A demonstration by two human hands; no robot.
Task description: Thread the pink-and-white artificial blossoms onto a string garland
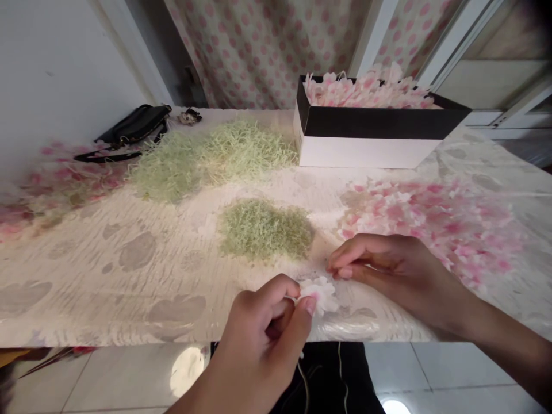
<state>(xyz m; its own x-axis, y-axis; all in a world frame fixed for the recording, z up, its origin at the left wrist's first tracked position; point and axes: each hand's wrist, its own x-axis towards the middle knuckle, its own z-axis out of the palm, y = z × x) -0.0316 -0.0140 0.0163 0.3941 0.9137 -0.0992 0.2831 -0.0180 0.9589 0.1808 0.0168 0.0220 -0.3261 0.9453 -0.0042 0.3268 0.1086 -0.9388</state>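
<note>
My left hand pinches a small white-and-pink paper flower at its base, near the table's front edge. A thin pale wire hangs below that hand. My right hand lies on the table cover, its fingertips curled together just beside the flower's upper edge. I cannot tell whether they touch it. Nothing shows between those fingers. A mound of shredded pale green paper lies just beyond both hands, and loose pink-and-white petals are spread to the right.
A black-and-white box at the back right is filled with pink petals. More green shreds and pink petals lie on the far left, by a black bag. Below the table's front edge are dark clothing and floor tiles.
</note>
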